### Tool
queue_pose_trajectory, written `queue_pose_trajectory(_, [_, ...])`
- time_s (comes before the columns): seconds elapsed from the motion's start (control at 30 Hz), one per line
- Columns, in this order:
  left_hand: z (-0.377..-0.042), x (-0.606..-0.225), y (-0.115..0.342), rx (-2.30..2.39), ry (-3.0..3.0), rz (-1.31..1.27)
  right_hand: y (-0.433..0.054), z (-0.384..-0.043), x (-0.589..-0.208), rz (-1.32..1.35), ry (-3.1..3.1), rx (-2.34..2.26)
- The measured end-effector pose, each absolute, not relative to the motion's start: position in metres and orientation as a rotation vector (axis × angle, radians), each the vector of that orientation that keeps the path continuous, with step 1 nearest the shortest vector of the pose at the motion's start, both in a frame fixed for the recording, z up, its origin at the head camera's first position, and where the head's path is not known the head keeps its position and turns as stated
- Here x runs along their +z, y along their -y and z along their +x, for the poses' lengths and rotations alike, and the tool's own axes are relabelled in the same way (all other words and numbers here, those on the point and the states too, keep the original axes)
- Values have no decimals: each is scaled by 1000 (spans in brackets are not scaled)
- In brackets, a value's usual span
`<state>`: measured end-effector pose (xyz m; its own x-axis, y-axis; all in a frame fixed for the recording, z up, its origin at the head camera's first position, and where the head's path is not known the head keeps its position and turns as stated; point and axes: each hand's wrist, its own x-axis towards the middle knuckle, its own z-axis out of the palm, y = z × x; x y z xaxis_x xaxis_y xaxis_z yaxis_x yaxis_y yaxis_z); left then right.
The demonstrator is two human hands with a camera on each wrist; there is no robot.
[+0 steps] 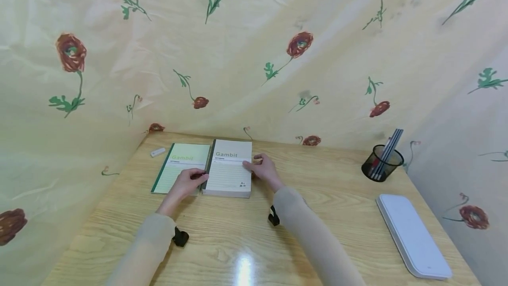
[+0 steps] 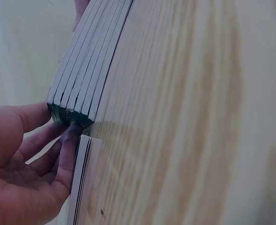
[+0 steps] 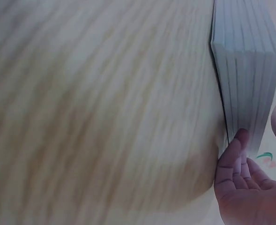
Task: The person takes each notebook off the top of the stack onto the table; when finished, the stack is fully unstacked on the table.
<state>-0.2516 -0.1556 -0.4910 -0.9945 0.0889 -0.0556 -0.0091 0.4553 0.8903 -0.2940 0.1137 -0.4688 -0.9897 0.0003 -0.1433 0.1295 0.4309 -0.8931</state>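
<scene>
Sleeved forearms (image 1: 144,244) outstretched, left hand (image 1: 185,183) and right hand (image 1: 265,169) flanking notebook stack (image 1: 229,172), bent fingers (image 2: 68,157) gripping its sides

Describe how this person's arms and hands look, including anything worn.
The left sleeve and right sleeve are long, plain and light beige. A small black attachment shows beside each. The left hand and right hand are ungloved.

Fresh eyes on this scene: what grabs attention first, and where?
First, the stack of Gambit notebooks between the left hand and right hand. Next, the red-flowered wall covering behind the wooden table. Then the black mesh pen holder at the table's far right.
</scene>
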Motion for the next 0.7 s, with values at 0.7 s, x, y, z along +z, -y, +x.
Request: queue_pose_trajectory(0.7, [-251, -490, 157, 1577, -2613, 92, -93, -302, -474, 202, -2805, -1456])
